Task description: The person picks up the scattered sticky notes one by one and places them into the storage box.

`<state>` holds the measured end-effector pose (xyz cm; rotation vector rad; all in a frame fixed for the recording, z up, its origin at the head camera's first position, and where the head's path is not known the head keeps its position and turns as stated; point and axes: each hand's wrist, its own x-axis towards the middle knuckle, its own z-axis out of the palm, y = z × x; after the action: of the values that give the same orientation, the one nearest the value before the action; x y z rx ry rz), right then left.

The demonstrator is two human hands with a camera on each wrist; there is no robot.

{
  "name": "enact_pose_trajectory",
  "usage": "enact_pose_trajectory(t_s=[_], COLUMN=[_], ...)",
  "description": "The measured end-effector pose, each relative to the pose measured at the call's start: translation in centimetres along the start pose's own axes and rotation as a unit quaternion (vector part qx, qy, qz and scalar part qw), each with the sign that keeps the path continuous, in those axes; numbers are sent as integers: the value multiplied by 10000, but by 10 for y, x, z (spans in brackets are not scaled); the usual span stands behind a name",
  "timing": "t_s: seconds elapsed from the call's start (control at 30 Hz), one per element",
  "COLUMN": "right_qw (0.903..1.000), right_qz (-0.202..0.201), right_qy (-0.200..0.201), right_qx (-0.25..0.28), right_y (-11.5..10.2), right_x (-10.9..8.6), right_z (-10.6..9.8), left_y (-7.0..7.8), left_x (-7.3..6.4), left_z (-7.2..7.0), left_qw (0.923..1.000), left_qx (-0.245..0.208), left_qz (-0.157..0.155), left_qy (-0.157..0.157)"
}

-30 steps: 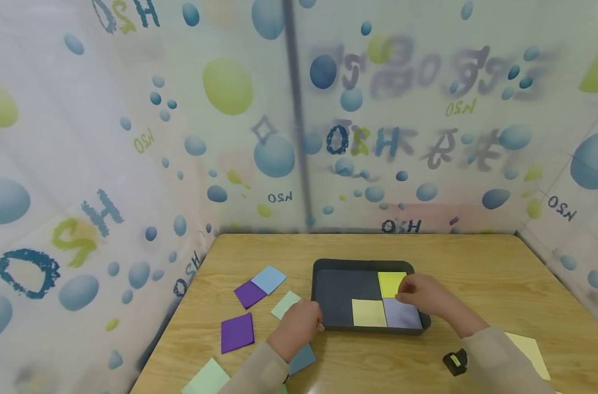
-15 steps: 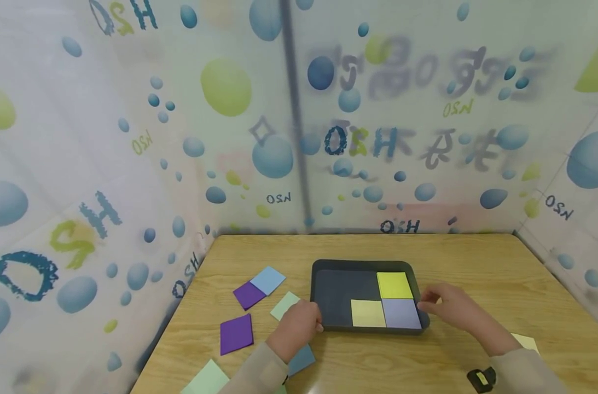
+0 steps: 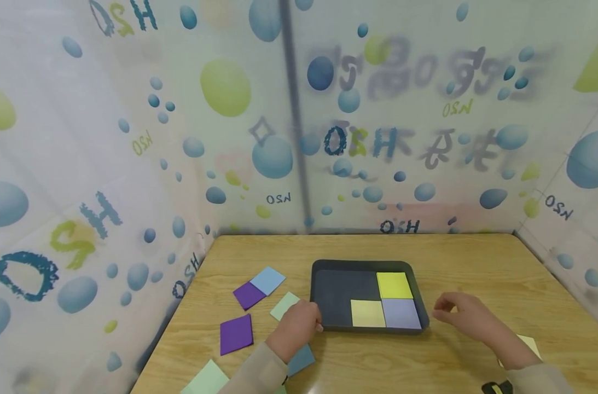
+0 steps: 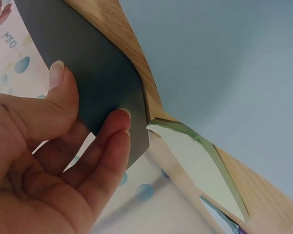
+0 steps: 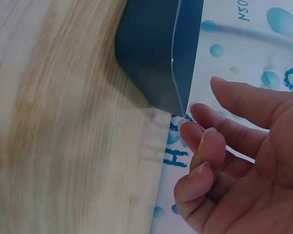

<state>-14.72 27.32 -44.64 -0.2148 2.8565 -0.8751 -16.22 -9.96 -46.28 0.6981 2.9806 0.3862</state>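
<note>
A dark grey tray [image 3: 338, 290] lies on the table. On its right side sit a bright yellow square [image 3: 394, 285], a lavender square [image 3: 401, 313] and, left of the lavender one, a pale yellow square [image 3: 367, 313]. My left hand [image 3: 299, 323] holds the tray's near left corner; the left wrist view has the thumb by the rim and fingertips against the outer wall [image 4: 102, 73]. Off the tray's right edge hovers my right hand [image 3: 468, 314], fingers loosely curled with nothing in them. The right wrist view confirms a gap between its fingertips and the tray.
Left of the tray lie two purple squares, one further forward [image 3: 236, 334], a light blue square [image 3: 267, 280] and pale green ones [image 3: 206, 377]. A blue square [image 3: 301, 358] is partly under my left forearm. Another pale yellow piece [image 3: 529, 343] lies by my right forearm. Patterned curtains enclose the table.
My right hand has left the bright yellow square and drawn back to the right, out of the tray. My left hand stays at the tray's corner. The squares have not moved.
</note>
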Motion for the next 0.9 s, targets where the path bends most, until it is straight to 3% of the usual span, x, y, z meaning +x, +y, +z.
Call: enact_pose_trajectory(t_s=[0.37, 0.57, 0.9], right_qw=[9999, 9999, 9996], right_qz=[-44, -36, 233], right_qy=[-89, -48, -14], right_qx=[-64, -119, -185], right_y=[42, 63, 96], right_x=[-16, -25, -37], right_z=[-8, -12, -16], left_y=[-1, -1, 0], left_x=[1, 0, -1], left_z=[2, 0, -1], left_qw=[9998, 10000, 10000], left_qx=[-83, -30, -83], left_qz=[-146, -61, -51], left_qy=[-79, 33, 2])
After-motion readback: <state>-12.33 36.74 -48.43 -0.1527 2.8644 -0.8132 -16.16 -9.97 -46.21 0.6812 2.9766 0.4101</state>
